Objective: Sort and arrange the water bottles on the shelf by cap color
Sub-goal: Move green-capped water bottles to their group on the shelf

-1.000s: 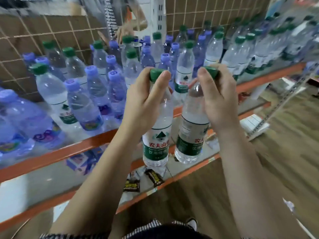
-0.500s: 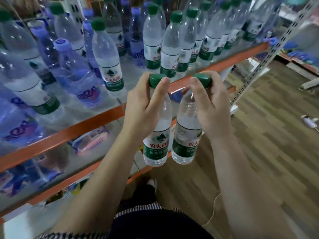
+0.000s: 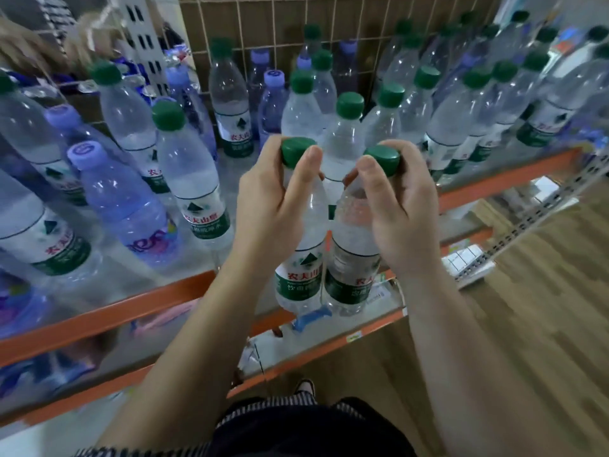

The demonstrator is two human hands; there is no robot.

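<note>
Hands: left hand (image 3: 263, 206) and right hand (image 3: 402, 209) each grip one bottle up at the neck, thumb pressed against the side of the cap and fingers curled round the back.
Held bottles: left bottle (image 3: 298, 282) and right bottle (image 3: 351, 275) hang side by side in the air, out past the front edge of the shelf (image 3: 108, 315), not set down yet. Both have green caps (image 3: 296, 151).
Handling: they look full, so I'd guess a fair bit of weight for a neck grip. It's thin clear plastic, probably dents if you squeeze mid-body, and smooth enough to slip. The neck right under the cap is the stiff bit, so that's where I'd hold too.
Shelf: green-cap bottles (image 3: 474, 103) are packed in rows on the right. The left side is a mix, with purple-cap bottles (image 3: 125, 206) sitting among green ones. Looks about half sorted to me.
Likely spot: near the green rows on the right, just a guess.
Hard to see: fingers behind the necks are hidden. Can't tell if the two held bottles actually touch. The back rows are blurry with their bases hidden, the far-left bottles are cut off, and the stuff on the lower shelf (image 3: 329, 344) is just a smear.
</note>
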